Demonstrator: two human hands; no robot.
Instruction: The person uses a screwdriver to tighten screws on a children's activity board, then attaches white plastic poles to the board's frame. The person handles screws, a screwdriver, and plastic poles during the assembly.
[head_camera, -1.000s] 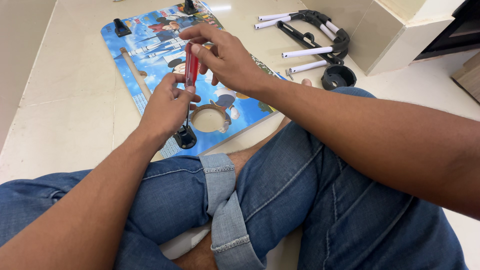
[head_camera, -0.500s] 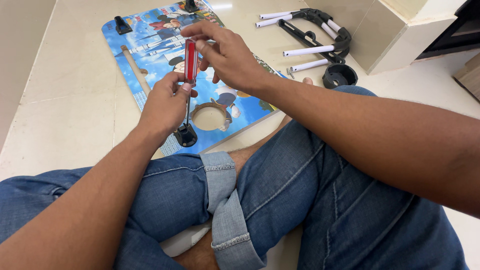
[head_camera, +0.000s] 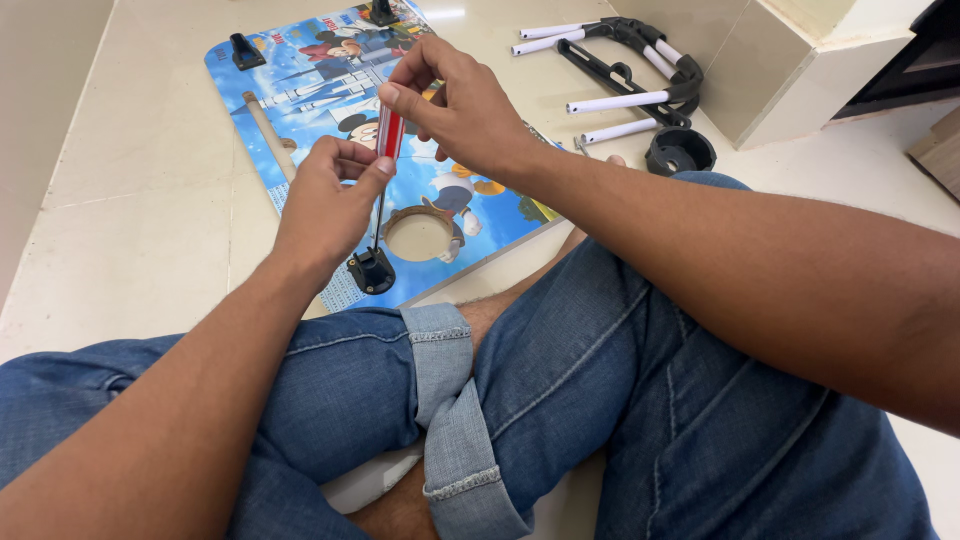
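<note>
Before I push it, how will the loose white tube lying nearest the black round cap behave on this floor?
The white tube is round and lies on smooth, glossy floor, so it will probably roll or slide easily. It looks thin and straight, likely stiff and fairly light. The black round cap beside it might stop it.

The person's two forearms are bare, with no sleeve, watch, ring or band showing on either. The left hand (head_camera: 325, 205) and the right hand (head_camera: 465, 110) are ungloved, with short, plain nails. The legs wear mid-blue denim jeans (head_camera: 650, 400) of sturdy woven cloth with lighter stitched seams running along each leg. One trouser leg ends in a rolled-up cuff of paler blue denim (head_camera: 450, 420), turned inside out, its edge frayed with loose threads. Just below that cuff a bare stretch of shin shows; just above it, a sliver of bare leg runs between the two denim legs.
</note>
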